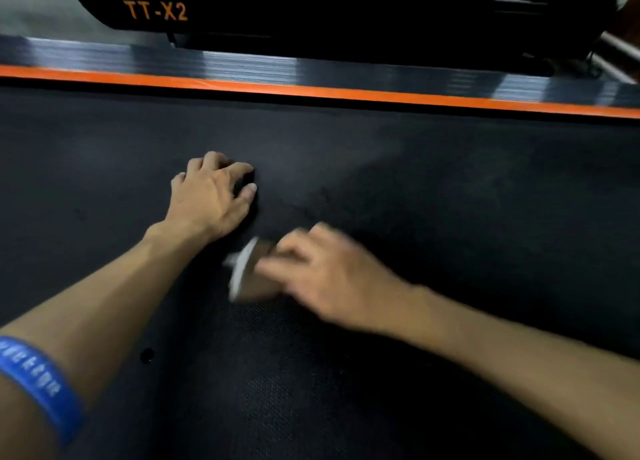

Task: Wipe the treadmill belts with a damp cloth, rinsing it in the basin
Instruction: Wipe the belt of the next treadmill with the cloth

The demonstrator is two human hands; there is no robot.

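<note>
The black textured treadmill belt [433, 189] fills most of the view. My left hand [211, 196] rests on the belt at centre left, with arched fingers and fingertips pressing on the surface; it holds nothing that I can see. My right hand [332, 279] is blurred by motion just to the right and nearer to me. It grips a small brownish-grey cloth [247, 272] with a pale edge, held down on the belt. The cloth sticks out to the left of the fingers, a short way below my left wrist.
An orange stripe [346, 94] and a dark ribbed side rail [311, 68] border the belt's far edge. Beyond them stands another black treadmill marked TT-X2 [156, 11]. A blue wristband [38, 383] is on my left forearm. No basin is in view.
</note>
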